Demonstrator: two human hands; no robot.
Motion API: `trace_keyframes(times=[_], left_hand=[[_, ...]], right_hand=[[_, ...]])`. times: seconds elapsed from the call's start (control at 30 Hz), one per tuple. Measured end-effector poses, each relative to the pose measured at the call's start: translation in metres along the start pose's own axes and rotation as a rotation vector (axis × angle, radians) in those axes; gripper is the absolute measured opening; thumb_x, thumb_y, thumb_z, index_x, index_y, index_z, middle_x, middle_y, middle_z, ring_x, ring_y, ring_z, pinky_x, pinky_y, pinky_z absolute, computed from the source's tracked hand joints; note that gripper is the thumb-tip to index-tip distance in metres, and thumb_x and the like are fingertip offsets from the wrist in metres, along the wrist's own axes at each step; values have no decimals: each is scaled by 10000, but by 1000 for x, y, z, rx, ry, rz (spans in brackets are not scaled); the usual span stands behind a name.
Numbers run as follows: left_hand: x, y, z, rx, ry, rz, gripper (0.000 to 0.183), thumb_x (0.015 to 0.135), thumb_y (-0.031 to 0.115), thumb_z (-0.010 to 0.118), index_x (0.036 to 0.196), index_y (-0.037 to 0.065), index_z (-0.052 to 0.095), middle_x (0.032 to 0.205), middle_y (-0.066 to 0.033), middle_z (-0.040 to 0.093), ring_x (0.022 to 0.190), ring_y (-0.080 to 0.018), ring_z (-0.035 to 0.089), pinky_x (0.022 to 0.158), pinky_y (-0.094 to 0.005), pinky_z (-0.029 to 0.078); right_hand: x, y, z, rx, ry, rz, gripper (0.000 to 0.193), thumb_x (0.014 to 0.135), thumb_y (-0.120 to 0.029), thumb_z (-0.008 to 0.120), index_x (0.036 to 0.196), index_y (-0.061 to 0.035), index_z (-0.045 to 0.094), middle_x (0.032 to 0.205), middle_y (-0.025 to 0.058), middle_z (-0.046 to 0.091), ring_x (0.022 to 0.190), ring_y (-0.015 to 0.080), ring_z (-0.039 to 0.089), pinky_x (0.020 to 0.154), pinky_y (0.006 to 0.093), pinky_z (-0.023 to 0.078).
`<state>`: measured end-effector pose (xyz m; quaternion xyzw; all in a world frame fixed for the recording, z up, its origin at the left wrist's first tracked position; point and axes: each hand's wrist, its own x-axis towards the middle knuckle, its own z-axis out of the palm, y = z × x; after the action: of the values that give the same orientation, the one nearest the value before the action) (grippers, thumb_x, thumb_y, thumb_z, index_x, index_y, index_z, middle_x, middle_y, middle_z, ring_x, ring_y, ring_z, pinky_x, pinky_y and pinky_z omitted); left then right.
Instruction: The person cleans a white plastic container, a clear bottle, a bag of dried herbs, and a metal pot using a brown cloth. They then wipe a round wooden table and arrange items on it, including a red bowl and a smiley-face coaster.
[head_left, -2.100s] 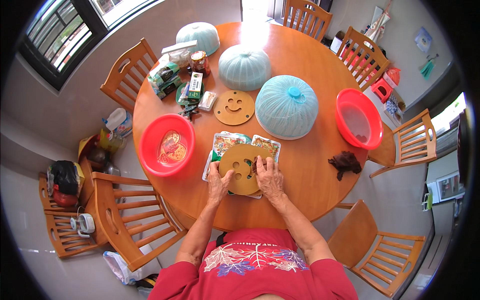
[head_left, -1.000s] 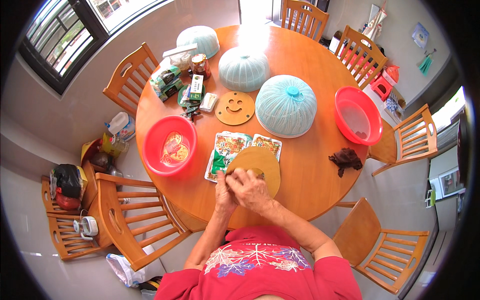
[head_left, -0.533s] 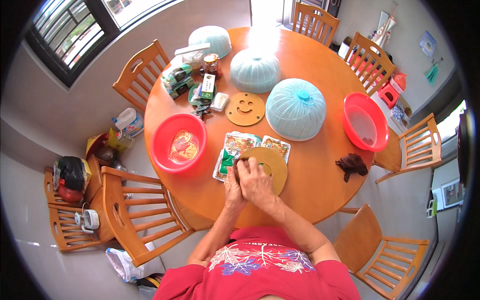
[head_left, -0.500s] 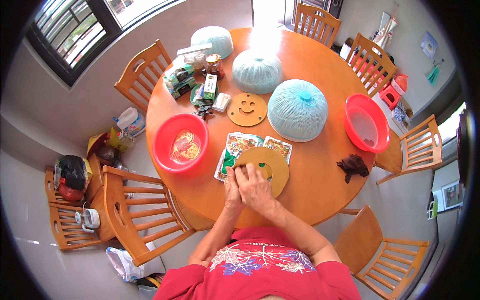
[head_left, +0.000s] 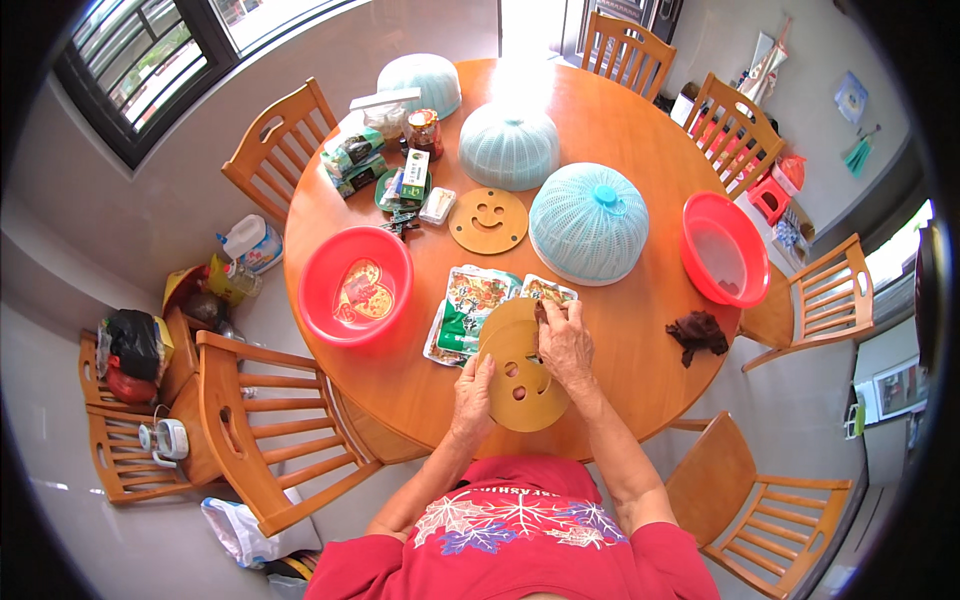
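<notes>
My left hand (head_left: 473, 398) grips the left edge of a round, tan smiley-face trivet (head_left: 522, 412), thumb on its face. The trivet is tilted above the table's near edge, its two eye holes and curved mouth slot turned sideways. My right hand (head_left: 566, 345) is closed at its upper right side; a bit of dark brown cloth (head_left: 541, 313) pokes out between the fingers. The rest of that cloth is hidden. Just beyond the trivet lie colourful flat food packets (head_left: 470, 310), partly covered by it. A second smiley trivet (head_left: 488, 222) lies flat farther back.
A red basin (head_left: 310, 300) with a heart pattern stands left; another red basin (head_left: 690, 250) holds water at right, near a crumpled brown cloth (head_left: 697, 336). Blue mesh food covers (head_left: 588, 225) stand behind. Jars and boxes (head_left: 415, 175) crowd the back left. Wooden chairs (head_left: 285, 430) surround the round table (head_left: 650, 380).
My hands have moved apart: the left has gone to the trivet's left edge, the right to its upper right. The trivet has turned, and its eye holes now show.
</notes>
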<state>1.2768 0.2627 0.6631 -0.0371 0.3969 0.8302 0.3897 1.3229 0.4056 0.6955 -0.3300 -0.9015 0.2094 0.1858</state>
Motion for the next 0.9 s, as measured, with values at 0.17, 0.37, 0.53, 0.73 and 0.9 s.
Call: trace_keyframes(times=[0.17, 0.37, 0.53, 0.73, 0.9], left_hand=[[3, 2, 4, -108, -1, 4, 302, 990, 287, 481, 1167, 47, 527, 1048, -64, 624, 900, -150, 620, 751, -314, 553], [18, 23, -18, -98, -20, 83, 286, 982, 264, 498, 1166, 46, 521, 1092, -88, 612, 939, -175, 608, 767, -328, 554], [15, 31, -3, -130, 2, 143, 265, 983, 255, 492, 1170, 69, 522, 1062, -67, 613, 902, -174, 605, 698, -352, 570], [12, 27, -5, -136, -21, 50, 270, 981, 284, 492, 1201, 127, 506, 1083, -60, 594, 922, -186, 588, 605, -395, 568], [19, 35, -3, -233, -18, 74, 291, 982, 281, 489, 1235, 138, 479, 1110, -56, 577, 951, -177, 573, 666, -428, 569]], right_hand=[[-21, -35, 6, -9, -88, -307, 350, 790, -96, 582, 1139, -81, 561, 1023, 146, 498, 898, 327, 596, 705, 404, 546], [-72, -56, -12, -20, -176, -529, 462, 751, -99, 602, 1209, -79, 547, 1048, 125, 497, 893, 284, 587, 636, 359, 556], [-44, -31, -21, -78, -3, -356, 415, 778, -84, 598, 1191, -77, 554, 1065, 119, 490, 910, 298, 578, 658, 375, 559], [6, 26, -17, 1, 95, -35, 334, 850, -151, 586, 1173, -67, 569, 1021, 130, 511, 873, 293, 584, 690, 390, 522], [-20, 49, -27, 1073, -320, 328, 368, 907, -274, 588, 1173, -21, 555, 839, 73, 602, 636, 133, 589, 518, 285, 495]])
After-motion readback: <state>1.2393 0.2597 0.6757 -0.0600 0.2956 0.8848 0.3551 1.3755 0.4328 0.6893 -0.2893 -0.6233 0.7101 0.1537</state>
